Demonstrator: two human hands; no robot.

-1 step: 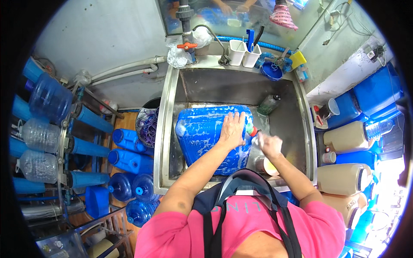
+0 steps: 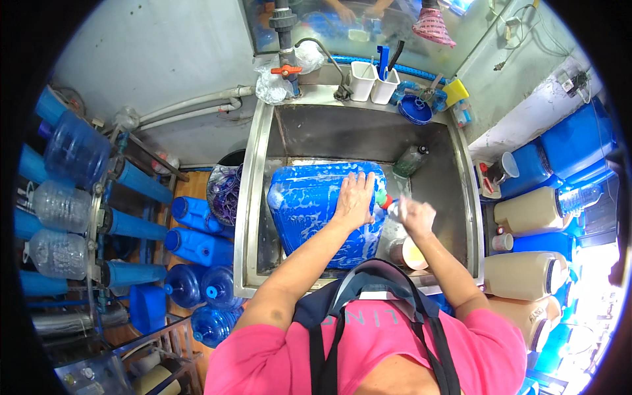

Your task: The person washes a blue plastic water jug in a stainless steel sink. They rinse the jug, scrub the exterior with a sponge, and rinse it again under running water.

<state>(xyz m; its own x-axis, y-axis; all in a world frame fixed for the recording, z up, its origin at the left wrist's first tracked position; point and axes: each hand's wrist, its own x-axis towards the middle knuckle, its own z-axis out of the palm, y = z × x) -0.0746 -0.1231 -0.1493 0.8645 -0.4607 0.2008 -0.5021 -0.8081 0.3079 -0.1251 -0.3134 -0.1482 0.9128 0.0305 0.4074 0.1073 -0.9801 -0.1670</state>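
Note:
A big blue plastic jug (image 2: 309, 210), streaked with white suds, lies in the steel sink (image 2: 253, 191). My left hand (image 2: 355, 203) rests flat on its upper face near the right side, fingers stretched out. At the jug's right side, my right hand (image 2: 416, 215) is closed around a white-handled brush (image 2: 386, 200) with a red and green head. The hand is slightly smeared by motion. A round tub with pale yellow contents (image 2: 413, 254) sits below this hand in the sink. A dark green bottle (image 2: 411, 161) stands toward the far right corner.
On the back ledge are white holders (image 2: 363, 80) with brushes, a blue lid (image 2: 416, 109) and a yellow sponge (image 2: 454, 92). An orange-handled valve (image 2: 286, 70) is at the back left. Blue jugs (image 2: 204, 249) crowd the left floor; beige jugs (image 2: 523, 273) line the right.
My right hand has shifted slightly away from me with the brush. My left hand and the jug stay practically where they were.

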